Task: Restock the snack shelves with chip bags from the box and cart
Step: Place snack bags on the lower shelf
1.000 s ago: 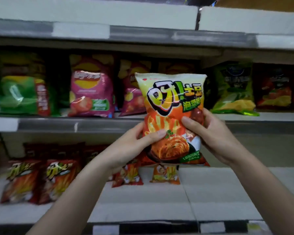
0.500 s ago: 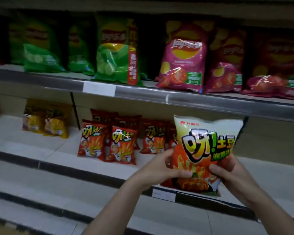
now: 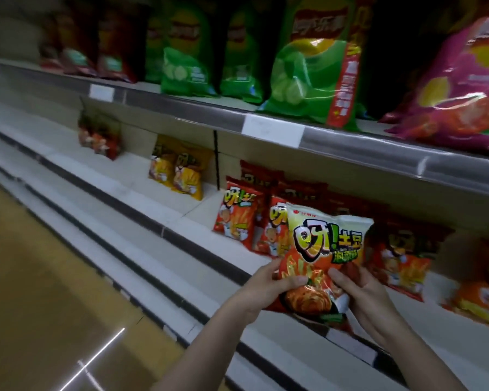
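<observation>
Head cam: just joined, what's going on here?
A person is restocking a snack aisle. Both hands, left hand and right hand, grip one orange chip bag by its lower half, holding it upright in front of the lower shelf. It is not yet set down. Similar red-orange bags already stand on that shelf just behind it, with yellow bags further left. Green bags fill the shelf above.
</observation>
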`<control>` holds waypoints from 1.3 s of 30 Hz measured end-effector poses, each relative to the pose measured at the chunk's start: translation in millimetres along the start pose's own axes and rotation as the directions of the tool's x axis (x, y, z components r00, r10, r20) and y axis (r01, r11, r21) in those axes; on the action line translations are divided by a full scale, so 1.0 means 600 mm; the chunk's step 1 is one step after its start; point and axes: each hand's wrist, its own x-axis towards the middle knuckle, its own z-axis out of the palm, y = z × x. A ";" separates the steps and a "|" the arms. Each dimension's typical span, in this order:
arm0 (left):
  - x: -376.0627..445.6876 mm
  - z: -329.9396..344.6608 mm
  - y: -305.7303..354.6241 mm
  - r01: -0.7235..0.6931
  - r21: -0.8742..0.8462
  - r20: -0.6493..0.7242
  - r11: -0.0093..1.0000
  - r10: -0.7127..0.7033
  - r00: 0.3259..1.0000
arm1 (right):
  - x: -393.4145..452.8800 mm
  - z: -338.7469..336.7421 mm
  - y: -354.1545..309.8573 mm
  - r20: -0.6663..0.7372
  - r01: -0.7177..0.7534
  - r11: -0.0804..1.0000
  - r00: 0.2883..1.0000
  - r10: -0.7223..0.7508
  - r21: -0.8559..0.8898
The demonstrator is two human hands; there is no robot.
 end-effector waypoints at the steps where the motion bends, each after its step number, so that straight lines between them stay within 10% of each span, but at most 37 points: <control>1: -0.003 -0.021 -0.007 0.001 -0.028 -0.044 1.000 -0.003 0.999 | 0.016 0.022 0.007 0.028 -0.009 1.000 1.000 0.009 -0.010; 21: -0.119 -0.775 0.010 -0.075 -0.207 -0.504 0.976 -0.041 0.863 | 0.346 0.797 0.160 0.302 -0.150 0.988 0.940 0.155 -0.040; 39: 0.074 -1.249 0.079 0.059 -0.208 -0.543 0.976 -0.165 0.823 | 0.751 1.129 0.243 0.372 -0.300 0.952 0.879 0.298 -0.054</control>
